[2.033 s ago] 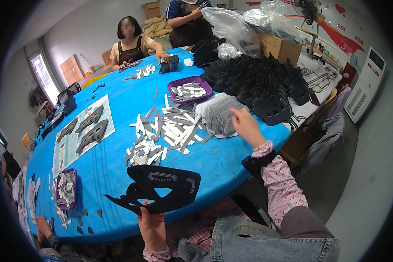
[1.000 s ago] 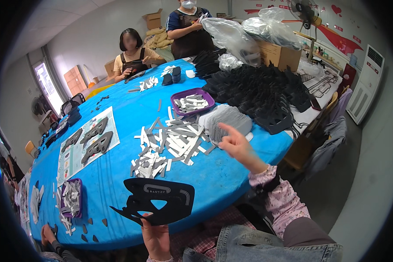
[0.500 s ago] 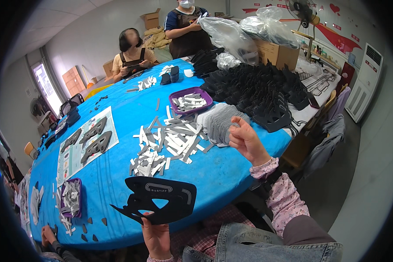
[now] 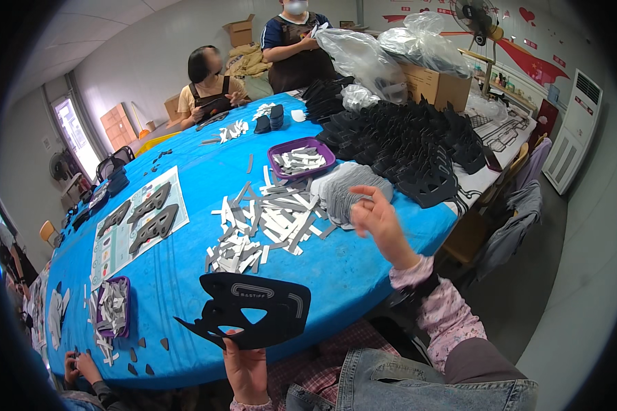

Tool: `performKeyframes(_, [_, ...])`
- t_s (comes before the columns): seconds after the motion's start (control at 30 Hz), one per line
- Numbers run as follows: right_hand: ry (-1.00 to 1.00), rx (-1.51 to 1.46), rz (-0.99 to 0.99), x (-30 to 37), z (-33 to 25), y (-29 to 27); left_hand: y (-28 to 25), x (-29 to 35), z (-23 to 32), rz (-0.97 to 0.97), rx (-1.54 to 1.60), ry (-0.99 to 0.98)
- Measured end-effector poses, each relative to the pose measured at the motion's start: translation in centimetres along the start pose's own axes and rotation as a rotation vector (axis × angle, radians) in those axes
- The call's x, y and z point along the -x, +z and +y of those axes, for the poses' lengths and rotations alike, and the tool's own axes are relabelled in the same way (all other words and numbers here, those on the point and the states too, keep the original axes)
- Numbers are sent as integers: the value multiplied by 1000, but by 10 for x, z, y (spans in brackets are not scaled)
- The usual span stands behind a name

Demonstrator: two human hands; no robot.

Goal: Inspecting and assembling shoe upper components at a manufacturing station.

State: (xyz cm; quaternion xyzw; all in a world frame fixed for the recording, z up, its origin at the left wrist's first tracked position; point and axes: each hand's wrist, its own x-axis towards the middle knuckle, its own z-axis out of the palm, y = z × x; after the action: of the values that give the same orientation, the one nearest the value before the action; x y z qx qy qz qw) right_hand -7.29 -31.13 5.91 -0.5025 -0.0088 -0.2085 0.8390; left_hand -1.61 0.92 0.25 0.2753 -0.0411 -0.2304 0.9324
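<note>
- Blue tabletop (image 4: 329, 274) is strewn with strips (image 4: 281, 218).
- Black panel (image 4: 281, 309) is pinched by the left hand (image 4: 247, 375), at eight o'clock from the right hand (image 4: 380, 222).
- Right hand is half-curled; any pinch cannot be told.

Closed in by pale grey walls (image 4: 144, 68), with red decorations (image 4: 538, 66) at far right, beneath a white ceiling (image 4: 89, 34). Lit partly through a tall, bright opening (image 4: 77, 137) at left (door or window, hard to tell). Furnished with a large blue-covered table (image 4: 336, 270), a dark fan (image 4: 476, 19), a wooden chair (image 4: 48, 231) at far left and a white air conditioner (image 4: 574, 130). Finished with grey floor (image 4: 511, 291) at right.
</note>
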Motion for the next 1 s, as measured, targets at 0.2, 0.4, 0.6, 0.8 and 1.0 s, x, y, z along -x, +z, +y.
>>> performKeyframes(0.2, [-831,1592,302,6,2,27,-6,4,3,28,1,24])
performKeyframes(0.4, [-757,1504,124,12,3,37,-5,4,2,1,6,18])
performKeyframes(0.6, [-502,1032,-152,35,18,61,-6,2,-3,-8,19,-34])
performKeyframes(0.8, [-83,515,-397,64,51,85,-2,7,-12,-3,-29,-95])
performKeyframes(1.0, [79,364,-359,71,69,91,22,10,-12,-192,-160,-139])
